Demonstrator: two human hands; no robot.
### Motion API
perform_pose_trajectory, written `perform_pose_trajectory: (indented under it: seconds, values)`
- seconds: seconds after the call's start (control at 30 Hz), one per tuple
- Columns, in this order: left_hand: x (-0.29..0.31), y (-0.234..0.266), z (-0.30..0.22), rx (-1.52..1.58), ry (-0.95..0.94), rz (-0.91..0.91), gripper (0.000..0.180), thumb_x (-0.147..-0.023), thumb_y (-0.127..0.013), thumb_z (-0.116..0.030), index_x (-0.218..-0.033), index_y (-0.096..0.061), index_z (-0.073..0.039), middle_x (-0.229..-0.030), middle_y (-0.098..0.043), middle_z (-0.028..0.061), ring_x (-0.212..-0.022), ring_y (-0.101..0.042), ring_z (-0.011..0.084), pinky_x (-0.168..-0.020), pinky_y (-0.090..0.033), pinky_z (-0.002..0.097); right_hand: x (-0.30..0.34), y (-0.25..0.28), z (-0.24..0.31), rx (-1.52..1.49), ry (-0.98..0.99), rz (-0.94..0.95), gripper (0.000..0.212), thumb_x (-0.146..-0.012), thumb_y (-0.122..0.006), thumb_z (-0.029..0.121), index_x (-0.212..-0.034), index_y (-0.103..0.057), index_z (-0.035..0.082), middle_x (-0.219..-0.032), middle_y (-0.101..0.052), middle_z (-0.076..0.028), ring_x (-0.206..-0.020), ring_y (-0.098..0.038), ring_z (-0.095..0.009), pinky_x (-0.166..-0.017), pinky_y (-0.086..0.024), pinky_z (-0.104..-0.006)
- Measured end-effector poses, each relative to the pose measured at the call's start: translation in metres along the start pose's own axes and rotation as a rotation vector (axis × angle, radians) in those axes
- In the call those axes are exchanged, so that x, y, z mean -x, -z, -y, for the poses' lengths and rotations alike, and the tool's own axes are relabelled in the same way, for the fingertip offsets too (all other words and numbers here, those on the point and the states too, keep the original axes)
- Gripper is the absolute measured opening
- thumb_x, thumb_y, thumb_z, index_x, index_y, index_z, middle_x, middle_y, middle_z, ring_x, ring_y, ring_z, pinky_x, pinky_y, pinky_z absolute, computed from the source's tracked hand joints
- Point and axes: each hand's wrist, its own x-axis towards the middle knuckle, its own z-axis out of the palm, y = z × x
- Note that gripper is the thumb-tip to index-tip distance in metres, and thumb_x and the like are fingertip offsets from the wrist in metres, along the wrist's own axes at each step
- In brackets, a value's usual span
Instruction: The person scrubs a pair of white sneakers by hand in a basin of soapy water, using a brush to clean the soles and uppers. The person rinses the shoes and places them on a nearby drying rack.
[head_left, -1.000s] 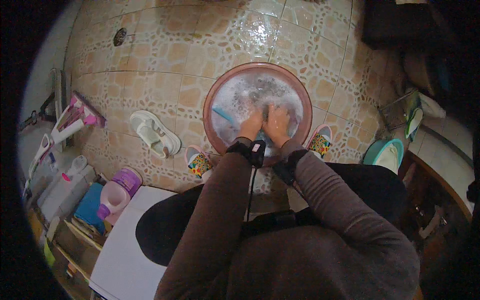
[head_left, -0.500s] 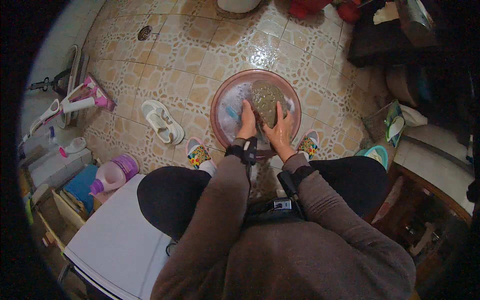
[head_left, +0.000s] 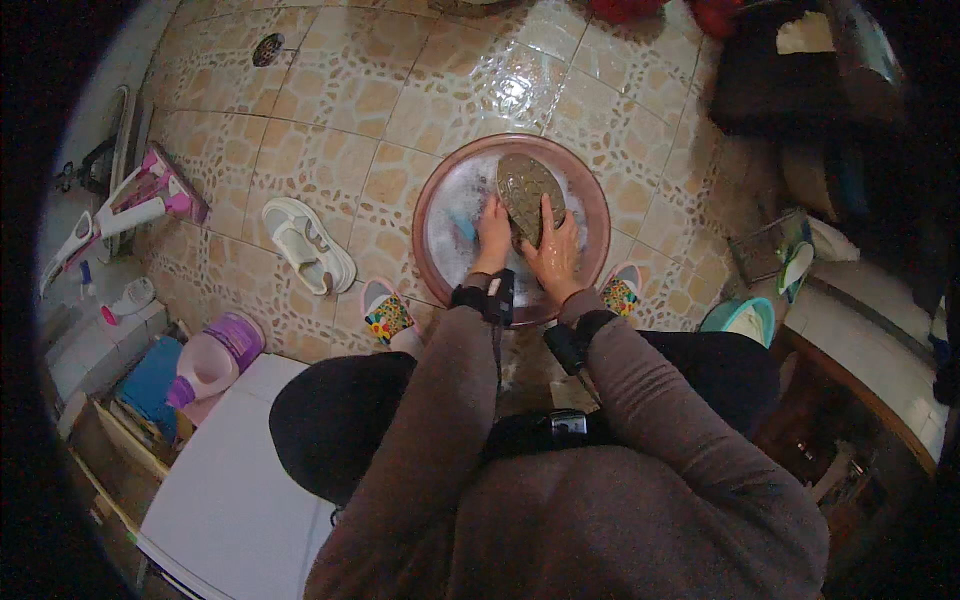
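A round brown basin (head_left: 430,195) of soapy water stands on the tiled floor in front of me. Over it I hold a shoe (head_left: 528,190) sole up, its grey-brown tread facing the camera. My right hand (head_left: 553,250) grips the shoe's near end. My left hand (head_left: 492,232) rests against the shoe's left side, and something blue (head_left: 463,228) shows in the suds beside it. Both wrists wear dark bands, and my brown sleeves come in from below.
A white sandal (head_left: 307,244) lies on the floor left of the basin. My feet wear patterned slippers (head_left: 385,313) on each side of it. A purple detergent jug (head_left: 213,362), a white appliance top (head_left: 225,490) and a floor drain (head_left: 267,49) are at the left. A teal tub (head_left: 742,318) sits at the right.
The shoe has come up out of the suds and now shows its sole. My hands shifted from scrubbing in the water to holding the shoe. My head moved, shifting the view.
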Motion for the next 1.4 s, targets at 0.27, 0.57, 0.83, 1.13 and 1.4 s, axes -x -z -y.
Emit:
perform_pose_trajectory:
  seconds: [0.27, 0.57, 0.83, 1.13, 1.4]
  values:
    - [0.011, 0.018, 0.035, -1.074, -0.130, 0.280, 0.024, -0.089, -0.052, -0.014, -0.104, -0.064, 0.001, -0.090, -0.065, 0.0188, -0.087, -0.061, 0.0385, -0.075, -0.046, 0.0484, -0.013, -0.066, -0.026, 0.153, -0.155, 0.151, 0.086, -0.079, -0.072, 0.027, -0.152, -0.027, 0.021, -0.133, -0.041, -0.030, -0.114, -0.048, -0.048, -0.091, -0.041, -0.0583]
    - [0.014, 0.018, -0.002, -0.777, -0.123, 0.023, 0.032, -0.096, -0.049, -0.027, -0.110, -0.064, -0.002, -0.100, -0.064, 0.0230, -0.097, -0.059, 0.0436, -0.084, -0.044, 0.0549, -0.012, -0.045, -0.024, 0.008, -0.043, -0.030, 0.094, -0.069, -0.081, 0.025, -0.150, -0.033, 0.017, -0.129, -0.043, -0.030, -0.118, -0.046, -0.047, -0.093, -0.041, -0.0537]
    - [-0.004, 0.032, 0.035, 0.235, 0.616, 0.063, 0.062, -0.100, -0.034, -0.056, -0.128, -0.057, -0.006, -0.079, -0.061, 0.0070, -0.069, -0.058, 0.0173, -0.059, -0.045, 0.0348, 0.015, 0.030, -0.015, -0.478, 0.065, -0.055, 0.096, -0.070, -0.082, 0.018, -0.150, -0.031, 0.011, -0.133, -0.045, -0.023, -0.124, -0.044, -0.039, -0.104, -0.038, -0.0447]
    - [0.019, 0.032, -0.040, 0.403, 0.582, 0.232, 0.086, -0.088, -0.042, -0.075, -0.141, -0.046, -0.008, -0.111, -0.062, 0.0121, -0.084, -0.060, 0.0225, -0.078, -0.050, 0.0407, 0.034, 0.116, 0.011, -0.768, 0.135, -0.023, 0.097, -0.074, -0.082, 0.024, -0.152, -0.028, 0.006, -0.150, -0.037, -0.015, -0.134, -0.041, -0.027, -0.110, -0.034, -0.0385]
    - [0.010, 0.036, 0.002, -0.044, 0.059, 0.057, 0.038, -0.088, -0.062, -0.035, -0.110, -0.066, -0.005, -0.103, -0.066, 0.0097, -0.093, -0.061, 0.0266, -0.076, -0.049, 0.0389, 0.036, 0.151, 0.018, -0.835, 0.164, -0.059, 0.096, -0.074, -0.082, 0.026, -0.151, -0.029, 0.005, -0.148, -0.041, -0.014, -0.131, -0.045, -0.025, -0.110, -0.034, -0.0372]
